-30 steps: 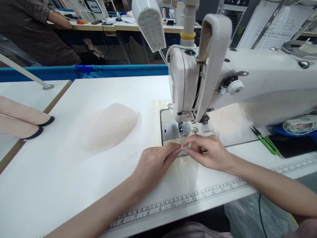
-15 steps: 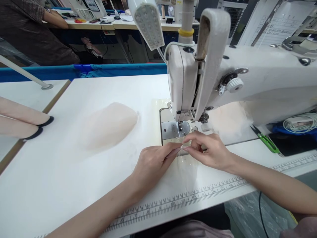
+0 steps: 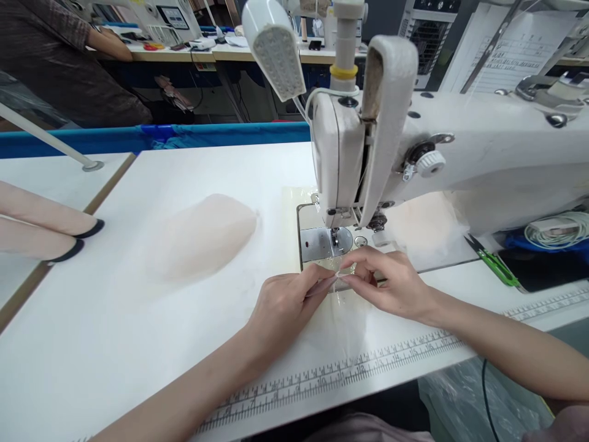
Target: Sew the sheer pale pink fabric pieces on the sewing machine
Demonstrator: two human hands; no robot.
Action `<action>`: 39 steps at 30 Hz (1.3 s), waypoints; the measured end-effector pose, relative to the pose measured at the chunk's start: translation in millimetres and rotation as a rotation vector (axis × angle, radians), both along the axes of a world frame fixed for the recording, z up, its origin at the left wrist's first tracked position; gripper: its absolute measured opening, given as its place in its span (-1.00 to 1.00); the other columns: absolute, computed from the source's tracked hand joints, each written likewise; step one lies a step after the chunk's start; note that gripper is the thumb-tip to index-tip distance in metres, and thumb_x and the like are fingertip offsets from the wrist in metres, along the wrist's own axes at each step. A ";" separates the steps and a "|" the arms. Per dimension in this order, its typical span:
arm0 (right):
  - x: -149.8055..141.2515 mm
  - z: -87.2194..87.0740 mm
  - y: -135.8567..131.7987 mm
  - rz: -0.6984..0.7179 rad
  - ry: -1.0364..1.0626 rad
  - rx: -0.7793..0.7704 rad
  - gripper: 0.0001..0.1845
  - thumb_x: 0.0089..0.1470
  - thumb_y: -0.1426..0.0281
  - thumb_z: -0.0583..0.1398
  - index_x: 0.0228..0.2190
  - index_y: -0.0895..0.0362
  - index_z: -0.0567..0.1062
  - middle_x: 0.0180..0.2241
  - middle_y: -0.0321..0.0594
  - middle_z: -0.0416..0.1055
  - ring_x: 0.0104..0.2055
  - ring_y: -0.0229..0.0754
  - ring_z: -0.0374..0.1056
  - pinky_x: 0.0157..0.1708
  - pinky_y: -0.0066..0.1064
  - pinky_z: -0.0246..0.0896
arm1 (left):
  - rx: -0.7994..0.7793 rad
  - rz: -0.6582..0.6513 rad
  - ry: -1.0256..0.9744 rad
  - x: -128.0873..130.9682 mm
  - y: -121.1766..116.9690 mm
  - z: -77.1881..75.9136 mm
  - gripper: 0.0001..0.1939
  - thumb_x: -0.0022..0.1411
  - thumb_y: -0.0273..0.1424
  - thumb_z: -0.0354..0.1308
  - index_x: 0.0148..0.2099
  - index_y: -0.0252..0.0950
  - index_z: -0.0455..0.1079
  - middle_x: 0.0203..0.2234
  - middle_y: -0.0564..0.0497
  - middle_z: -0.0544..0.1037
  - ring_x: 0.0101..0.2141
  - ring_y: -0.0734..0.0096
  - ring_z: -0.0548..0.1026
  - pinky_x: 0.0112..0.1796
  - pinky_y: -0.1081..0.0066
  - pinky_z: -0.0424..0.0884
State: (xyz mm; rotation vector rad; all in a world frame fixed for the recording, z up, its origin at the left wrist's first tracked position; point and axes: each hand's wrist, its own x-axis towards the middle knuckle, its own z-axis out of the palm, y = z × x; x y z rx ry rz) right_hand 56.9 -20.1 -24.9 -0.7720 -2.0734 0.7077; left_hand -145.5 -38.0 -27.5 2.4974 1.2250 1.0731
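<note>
Between my two hands, just in front of the needle plate (image 3: 317, 243), is a small piece of thin, sheer whitish fabric (image 3: 339, 277). My left hand (image 3: 288, 307) pinches its left side between thumb and fingers. At its other side, my right hand (image 3: 389, 282) pinches with thumb and index finger, the other fingers curled. Much of the fabric is hidden by the fingers. The white sewing machine (image 3: 340, 153) stands right behind, its needle and presser foot above the plate and clear of the fabric. A sheer, pale pink fabric piece (image 3: 211, 236) lies flat to the left.
Green-handled thread snips (image 3: 497, 264) lie at right near a coil of pale cord (image 3: 559, 230). A printed ruler strip (image 3: 322, 383) runs along the front edge. Two pale padded bars (image 3: 46, 227) jut in at left. Another person (image 3: 69, 67) is beyond the blue cloth edge (image 3: 230, 133).
The view has shifted slightly. My hands stay in front of the needle plate, still pinching the sheer fabric, with a little more of it showing between the fingertips.
</note>
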 end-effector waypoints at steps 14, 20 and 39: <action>1.2 0.0 0.2 0.024 -0.040 0.014 -0.86 0.17 0.48 0.16 -0.19 0.13 0.39 -0.63 -0.52 0.18 -0.64 -0.44 0.10 -0.63 -0.60 0.08 | -0.028 -0.001 0.019 -1.2 -1.1 -0.3 -0.79 0.41 -0.34 -0.03 -0.27 -0.26 0.34 -0.69 0.23 0.38 -0.71 0.67 0.26 -0.63 0.63 0.15; 0.8 1.0 0.1 0.049 -0.067 0.009 -0.84 0.13 0.53 0.15 -0.20 0.16 0.38 -0.64 -0.54 0.14 -0.65 -0.46 0.08 -0.62 -0.61 0.05 | 0.022 -0.019 -0.005 -0.2 0.5 1.0 -0.78 0.41 -0.31 -0.03 -0.27 -0.26 0.33 -0.68 0.23 0.40 -0.71 0.68 0.28 -0.64 0.64 0.14; 2.8 1.2 0.5 0.006 -0.148 0.229 -0.83 0.16 0.50 0.12 -0.17 0.13 0.39 -0.64 -0.51 0.30 -0.67 -0.42 0.15 -0.63 -0.56 0.07 | 0.002 -0.038 0.050 -3.7 -2.7 5.2 -0.80 0.43 -0.32 -0.06 -0.22 -0.27 0.32 -0.60 0.18 0.49 -0.63 0.63 0.40 -0.55 0.61 0.28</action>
